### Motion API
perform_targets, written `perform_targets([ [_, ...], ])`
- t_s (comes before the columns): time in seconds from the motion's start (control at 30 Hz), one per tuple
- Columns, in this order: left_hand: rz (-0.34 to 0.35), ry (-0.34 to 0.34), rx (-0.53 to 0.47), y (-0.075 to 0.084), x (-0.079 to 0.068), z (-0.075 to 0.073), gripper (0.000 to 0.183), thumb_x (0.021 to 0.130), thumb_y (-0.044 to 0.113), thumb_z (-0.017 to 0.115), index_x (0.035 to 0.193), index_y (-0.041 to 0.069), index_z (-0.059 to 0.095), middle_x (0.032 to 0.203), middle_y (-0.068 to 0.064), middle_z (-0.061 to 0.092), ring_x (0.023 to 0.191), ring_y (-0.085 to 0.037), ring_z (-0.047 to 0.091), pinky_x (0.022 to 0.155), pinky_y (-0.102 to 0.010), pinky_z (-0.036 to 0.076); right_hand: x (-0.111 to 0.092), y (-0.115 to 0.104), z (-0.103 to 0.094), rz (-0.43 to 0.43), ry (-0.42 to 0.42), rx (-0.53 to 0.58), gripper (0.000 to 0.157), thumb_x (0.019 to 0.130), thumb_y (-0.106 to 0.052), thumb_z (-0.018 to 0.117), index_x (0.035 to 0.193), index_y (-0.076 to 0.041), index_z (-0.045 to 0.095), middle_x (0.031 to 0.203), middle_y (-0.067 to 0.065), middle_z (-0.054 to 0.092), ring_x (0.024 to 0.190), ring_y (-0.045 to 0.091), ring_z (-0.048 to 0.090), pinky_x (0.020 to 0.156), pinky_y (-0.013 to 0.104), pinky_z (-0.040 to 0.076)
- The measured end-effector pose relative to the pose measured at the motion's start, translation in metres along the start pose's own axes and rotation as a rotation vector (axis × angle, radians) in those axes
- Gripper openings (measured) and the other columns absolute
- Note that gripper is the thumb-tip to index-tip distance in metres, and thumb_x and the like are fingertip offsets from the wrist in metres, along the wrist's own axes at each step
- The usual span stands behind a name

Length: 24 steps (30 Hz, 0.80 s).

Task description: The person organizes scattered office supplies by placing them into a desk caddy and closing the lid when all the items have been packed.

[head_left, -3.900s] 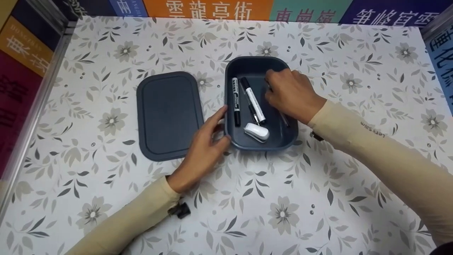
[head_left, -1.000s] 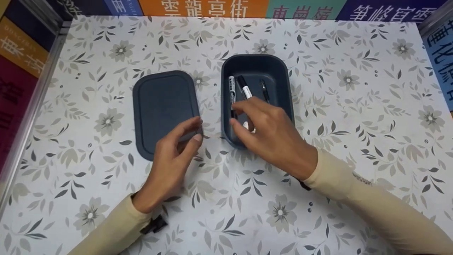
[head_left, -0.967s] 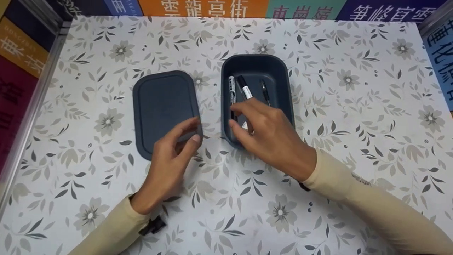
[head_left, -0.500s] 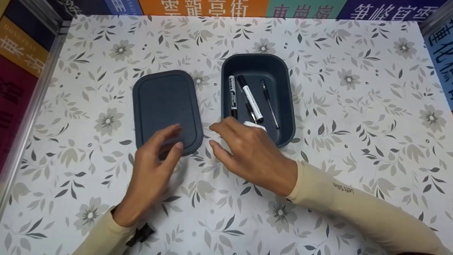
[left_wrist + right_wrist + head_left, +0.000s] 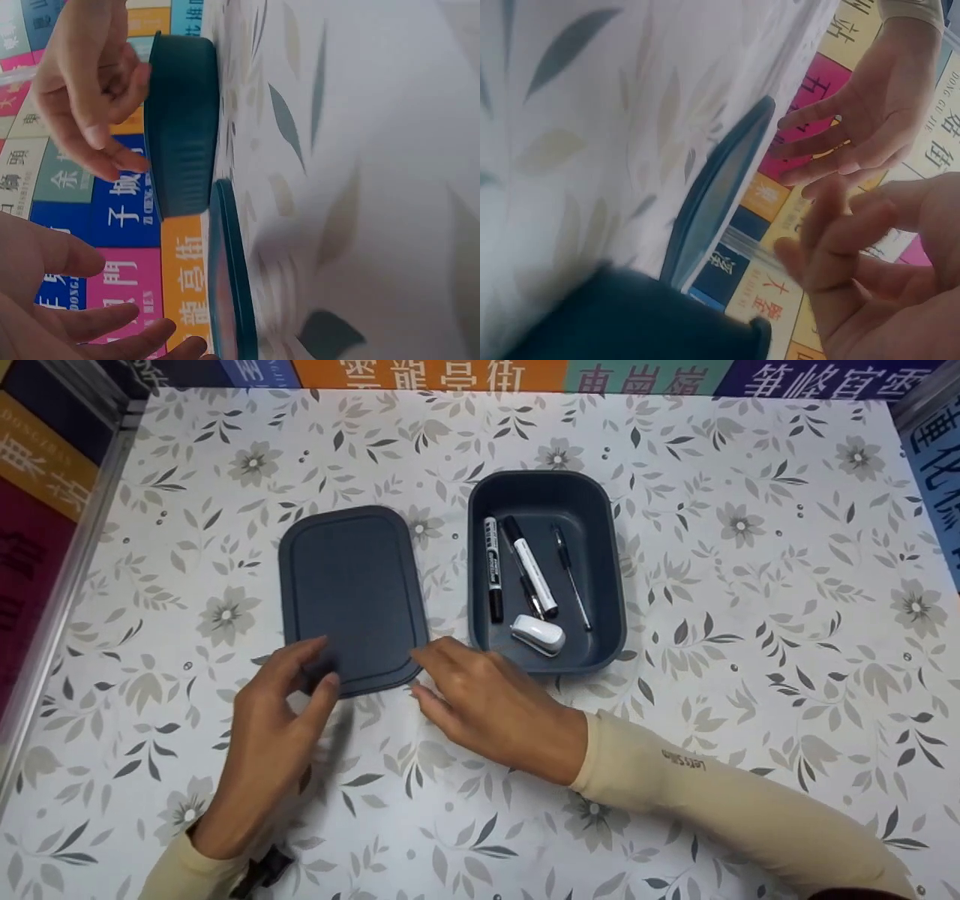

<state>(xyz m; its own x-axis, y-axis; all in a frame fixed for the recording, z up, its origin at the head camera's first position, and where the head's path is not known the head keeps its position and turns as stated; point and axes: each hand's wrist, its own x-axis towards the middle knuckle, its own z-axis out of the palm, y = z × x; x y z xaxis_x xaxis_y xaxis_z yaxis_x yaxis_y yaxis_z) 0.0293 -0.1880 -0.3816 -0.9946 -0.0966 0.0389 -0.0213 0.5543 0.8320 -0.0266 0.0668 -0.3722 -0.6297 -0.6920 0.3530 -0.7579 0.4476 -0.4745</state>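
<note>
The dark blue-grey lid (image 5: pixel 352 600) lies flat on the table, left of the matching box (image 5: pixel 616 607). My left hand (image 5: pixel 274 735), fingers loosely bent and holding nothing, hovers at the lid's near left corner. At its near right corner is my right hand (image 5: pixel 499 709), thumb and fingers apart, also without anything in it. Inside the box are a black-and-white marker (image 5: pixel 493 570), a second marker (image 5: pixel 535 577) crossing a pen (image 5: pixel 531 596), a slim clear pen (image 5: pixel 573 577) and a small white rounded object (image 5: pixel 538 635). Both wrist views show bare palms and parted fingers above the tabletop.
A white tablecloth (image 5: pixel 720 660) with grey flowers and leaves covers the table. Colourful panels with large characters (image 5: pixel 435 375) stand along its back and sides. The box's near wall rises beside the right forearm.
Earlier my right hand was inside the box and my left hand touched its rim. Both have moved left to the lid, and the slim pen now lies loose in the box.
</note>
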Motion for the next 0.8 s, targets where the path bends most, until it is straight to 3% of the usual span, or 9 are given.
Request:
perform_targets([
  [0.13, -0.007, 0.006, -0.009, -0.007, -0.001, -0.004, 0.045, 0.105, 0.002, 0.068, 0.149, -0.004, 0.063, 0.149, -0.018, 0.064, 0.137, -0.033, 0.062, 0.113, -0.048, 0.055, 0.000, 0.002, 0.011, 0.056, -0.063, -0.002, 0.030, 0.105, -0.012, 0.070, 0.128, 0.008, 0.067, 0.117, 0.019, 0.072, 0.092, 0.033, 0.078, 0.079, 0.040, 0.068],
  [0.4, 0.008, 0.077, -0.006, -0.023, -0.004, -0.012, 0.042, 0.103, -0.003, 0.069, 0.145, -0.004, 0.068, 0.142, -0.017, 0.070, 0.132, -0.026, 0.065, 0.101, -0.016, 0.054, 0.003, 0.006, 0.027, 0.180, -0.133, -0.012, 0.047, 0.104, -0.016, 0.073, 0.140, 0.012, 0.059, 0.130, 0.021, 0.061, 0.093, 0.032, 0.076, 0.081, 0.033, 0.067],
  [0.57, -0.047, 0.085, -0.037, -0.026, -0.005, -0.017, 0.040, 0.104, -0.001, 0.068, 0.144, 0.000, 0.069, 0.142, -0.013, 0.070, 0.130, -0.022, 0.065, 0.099, -0.018, 0.055, 0.006, 0.008, 0.032, 0.254, -0.164, -0.011, 0.054, 0.105, -0.019, 0.072, 0.144, 0.013, 0.055, 0.132, 0.022, 0.056, 0.089, 0.030, 0.076, 0.079, 0.030, 0.067],
  [0.8, -0.138, 0.047, -0.016, -0.030, -0.006, -0.023, 0.044, 0.107, 0.006, 0.065, 0.151, 0.005, 0.065, 0.148, -0.013, 0.067, 0.135, -0.027, 0.063, 0.104, -0.024, 0.054, 0.012, 0.009, 0.037, 0.302, -0.154, -0.030, 0.056, 0.105, -0.018, 0.071, 0.145, 0.015, 0.050, 0.123, 0.022, 0.053, 0.079, 0.032, 0.076, 0.074, 0.033, 0.067],
])
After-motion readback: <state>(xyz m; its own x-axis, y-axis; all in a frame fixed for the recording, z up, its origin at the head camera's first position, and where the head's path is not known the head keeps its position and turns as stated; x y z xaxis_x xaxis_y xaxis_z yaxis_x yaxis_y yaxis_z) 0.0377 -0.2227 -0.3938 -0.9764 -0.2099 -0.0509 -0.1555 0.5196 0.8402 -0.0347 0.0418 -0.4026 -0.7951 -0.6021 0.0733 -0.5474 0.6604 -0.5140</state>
